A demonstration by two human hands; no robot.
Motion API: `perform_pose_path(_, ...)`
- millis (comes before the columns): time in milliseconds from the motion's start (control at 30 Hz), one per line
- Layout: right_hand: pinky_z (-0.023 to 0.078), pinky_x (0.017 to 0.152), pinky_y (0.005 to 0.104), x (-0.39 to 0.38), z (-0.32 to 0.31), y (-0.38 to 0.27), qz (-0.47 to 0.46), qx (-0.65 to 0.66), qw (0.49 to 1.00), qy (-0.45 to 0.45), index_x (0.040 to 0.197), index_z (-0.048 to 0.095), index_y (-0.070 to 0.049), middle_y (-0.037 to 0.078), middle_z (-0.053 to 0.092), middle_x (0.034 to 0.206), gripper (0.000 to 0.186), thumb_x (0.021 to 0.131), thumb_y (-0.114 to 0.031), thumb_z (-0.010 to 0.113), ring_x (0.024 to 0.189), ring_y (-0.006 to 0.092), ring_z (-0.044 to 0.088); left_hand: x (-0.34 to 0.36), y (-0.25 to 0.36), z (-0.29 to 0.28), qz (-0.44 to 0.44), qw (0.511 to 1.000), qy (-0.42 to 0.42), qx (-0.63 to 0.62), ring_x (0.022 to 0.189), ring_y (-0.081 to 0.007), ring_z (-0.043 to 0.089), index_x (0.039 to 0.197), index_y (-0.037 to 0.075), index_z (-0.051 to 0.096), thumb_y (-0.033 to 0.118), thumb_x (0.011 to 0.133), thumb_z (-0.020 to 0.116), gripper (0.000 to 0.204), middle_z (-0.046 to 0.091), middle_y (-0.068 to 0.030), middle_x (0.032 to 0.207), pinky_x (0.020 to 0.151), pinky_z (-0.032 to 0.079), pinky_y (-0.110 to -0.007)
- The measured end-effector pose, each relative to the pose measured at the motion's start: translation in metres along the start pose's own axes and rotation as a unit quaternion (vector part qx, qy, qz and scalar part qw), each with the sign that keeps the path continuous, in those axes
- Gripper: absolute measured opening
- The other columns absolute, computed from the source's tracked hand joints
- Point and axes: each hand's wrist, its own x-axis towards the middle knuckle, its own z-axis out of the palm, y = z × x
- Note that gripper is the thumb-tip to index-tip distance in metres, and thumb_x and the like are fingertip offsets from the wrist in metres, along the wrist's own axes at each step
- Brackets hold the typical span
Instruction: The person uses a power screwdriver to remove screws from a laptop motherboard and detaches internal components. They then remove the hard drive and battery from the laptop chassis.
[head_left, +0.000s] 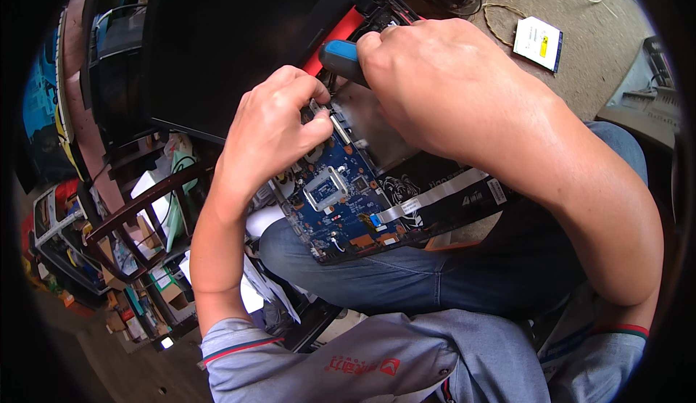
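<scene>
An opened laptop base with a blue circuit board (338, 178) rests across my lap, tilted. My right hand (442, 69) is wrapped round a screwdriver (342, 58) with a blue and black handle, over the board's far side; its tip is hidden. At the board's upper left corner, my left hand (279, 127) has thumb and forefinger closed beside a small metal piece; whether they hold it is unclear. A metal frame (325, 189) sits on the board's middle. From its near edge a white ribbon cable (435, 196) crosses the black casing. My right forearm covers part of the casing.
Beyond my left hand stands a large dark screen (246, 40) next to a red edge (339, 35). An optical drive (538, 42) and loose cables lie at the far right. Left are a dark wooden rack (138, 214) and shelves crowded with boxes and papers.
</scene>
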Motion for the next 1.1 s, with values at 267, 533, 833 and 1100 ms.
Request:
perform_pose_path(267,0.059,0.067,0.0408,0.0,0.004,-0.001,0.008,-0.002,1.0,0.007,0.09,0.063,0.002,0.018,0.071,0.079,0.014,0.086,-0.012,0.064,0.076,0.0324,0.073,-0.002,0.0,-0.002,0.009,1.0,-0.008,0.012,0.079,-0.0286,0.068,0.089,0.0,0.067,0.003,0.073,0.072,0.018,0.065,-0.011,0.093,0.07,0.054,-0.037)
perform_pose_path(533,0.059,0.068,0.0415,0.001,0.0,-0.003,0.033,-0.002,0.999,-0.021,0.091,0.064,0.001,0.019,0.071,0.08,0.02,0.086,-0.018,0.069,0.077,0.0324,0.073,0.0,-0.007,-0.007,0.027,0.999,-0.035,0.002,0.078,-0.0298,0.064,0.089,0.004,0.068,0.01,0.076,0.07,0.015,0.06,-0.0107,0.089,0.071,0.053,-0.039)
perform_pose_path(833,0.057,0.081,0.0415,-0.003,-0.008,-0.012,0.046,-0.041,0.997,-0.049,0.109,0.06,0.002,0.017,0.065,0.1,0.039,0.08,-0.018,0.078,0.095,0.0339,0.068,0.0,-0.018,-0.005,0.032,0.995,-0.076,-0.052,0.087,-0.0297,0.062,0.093,0.004,0.071,0.015,0.082,0.067,0.015,0.059,-0.0127,0.095,0.078,0.051,-0.038)
perform_pose_path(1100,0.053,0.084,0.0443,-0.005,-0.029,-0.021,-0.025,-0.032,0.999,0.031,0.116,0.062,-0.001,0.013,0.063,0.1,0.042,0.078,-0.011,0.077,0.099,0.0353,0.063,-0.012,-0.024,0.012,0.024,0.996,-0.01,-0.088,0.084,-0.0246,0.06,0.095,0.001,0.067,0.014,0.086,0.068,0.016,0.057,-0.0113,0.096,0.076,0.049,-0.035)
